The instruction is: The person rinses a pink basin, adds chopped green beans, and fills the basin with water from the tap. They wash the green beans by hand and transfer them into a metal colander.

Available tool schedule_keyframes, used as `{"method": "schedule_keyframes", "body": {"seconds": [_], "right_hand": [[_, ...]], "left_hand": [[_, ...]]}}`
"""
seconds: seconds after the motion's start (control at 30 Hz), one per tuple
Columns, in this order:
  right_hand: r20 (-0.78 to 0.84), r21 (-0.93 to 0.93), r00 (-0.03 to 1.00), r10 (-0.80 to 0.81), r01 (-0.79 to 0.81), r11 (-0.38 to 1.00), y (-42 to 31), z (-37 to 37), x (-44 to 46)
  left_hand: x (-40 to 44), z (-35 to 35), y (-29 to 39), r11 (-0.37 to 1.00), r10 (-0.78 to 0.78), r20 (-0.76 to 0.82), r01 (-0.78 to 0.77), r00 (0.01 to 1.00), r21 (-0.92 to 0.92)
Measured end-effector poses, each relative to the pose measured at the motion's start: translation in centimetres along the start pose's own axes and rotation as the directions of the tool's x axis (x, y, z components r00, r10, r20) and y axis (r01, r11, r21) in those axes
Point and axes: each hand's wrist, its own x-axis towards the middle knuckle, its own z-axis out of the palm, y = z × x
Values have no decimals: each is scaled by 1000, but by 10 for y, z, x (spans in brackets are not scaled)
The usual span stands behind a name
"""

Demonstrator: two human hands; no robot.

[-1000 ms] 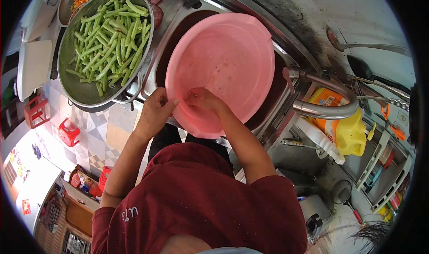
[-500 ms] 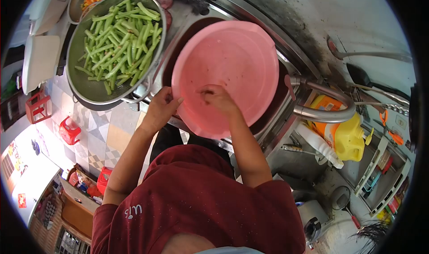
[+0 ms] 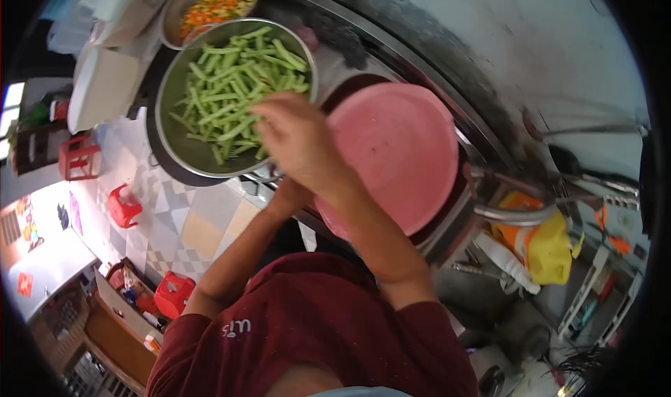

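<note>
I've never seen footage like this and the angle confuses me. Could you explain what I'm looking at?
There's no machine here: these are a person's bare hands. The camera is worn on the head and looks forward and down, so the maroon shirt below is the wearer's own.

At the left, a metal colander holds cut green beans; beyond it is a dish of diced vegetables. To the right, a pink basin sits beside the tap.

The right hand is at the colander's edge, its fingers over the beans; I can't tell whether they hold anything. The left hand is partly hidden behind the right forearm, so its grip is unclear.
</note>
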Motion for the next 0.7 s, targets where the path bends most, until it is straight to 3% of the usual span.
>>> {"method": "schedule_keyframes", "body": {"seconds": [0.03, 0.07, 0.13, 0.17, 0.2, 0.23, 0.3, 0.37, 0.4, 0.47, 0.5, 0.53, 0.6, 0.7], "right_hand": [[57, -134, 990, -131, 138, 981, -4, 2, 3], [0, -106, 990, -140, 139, 985, -4, -1, 0], [-109, -97, 988, -105, 94, 991, 10, -16, -11], [-166, -115, 984, -58, 39, 993, 26, -33, -27], [-266, -42, 946, 186, -204, 978, 36, -51, -40], [-345, 53, 841, 416, -425, 903, 48, -71, -56], [-429, -194, 747, 508, -625, 756, 122, -121, -117], [-453, -49, 463, 762, -866, 497, 190, -158, -184], [-457, -49, 457, 763, -870, 491, 215, -164, -215], [-507, -127, 279, 815, -960, 250, 252, -172, -259], [-509, -124, 273, 817, -962, 244, 255, -170, -265], [-502, -291, 390, 772, -917, 274, 259, -164, -272], [-475, -444, 497, 726, -848, 290, 266, -154, -278], [-567, -317, 417, 711, -906, 279, 268, -145, -253]], "left_hand": [[1, 0, -2, 999, 40, 28, -41, 999, 35], [1, -1, -3, 994, 81, 57, -85, 995, 67], [6, 7, -31, 895, 404, -112, -367, 908, 253], [3, 12, -40, 997, -47, 1, 47, 999, -64], [1, 10, -31, 959, -171, 8, 168, 985, -230], [-1, 6, -19, 879, -290, 35, 281, 956, -386], [-2, 4, -20, 885, -294, 83, 304, 952, -352], [-2, 3, -17, 895, -295, 125, 320, 947, -312], [-3, 4, -14, 881, -304, 92, 317, 948, -352], [-3, 1, -2, 866, -333, 62, 331, 941, -375], [-3, 0, 0, 865, -335, 68, 336, 940, -373], [-4, 0, 0, 854, -338, 88, 344, 937, -391], [-4, -6, 8, 850, -337, 159, 373, 928, -372], [-6, -7, 13, 842, -336, 172, 377, 926, -386]]}}
